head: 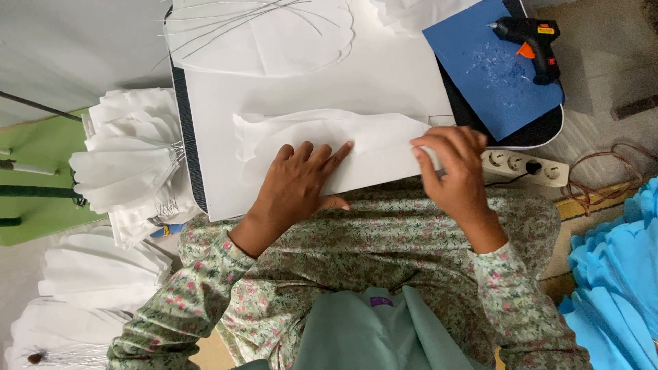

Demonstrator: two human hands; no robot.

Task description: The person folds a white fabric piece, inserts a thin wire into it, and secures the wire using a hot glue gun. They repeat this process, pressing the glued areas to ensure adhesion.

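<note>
Head view looked down on a white tabletop [226, 109], where a folded white fabric piece [322, 133] lay across the near edge. The left hand [299, 179] pressed flat on it, fingers spread and open, while the right hand [456, 168] pinched the fabric's right end between thumb and fingers. Beyond — on a blue sheet [490, 82] — rested a black glue gun [531, 38]. A white power strip [528, 168] (just beside the right hand) sat off the tabletop's corner.
</note>
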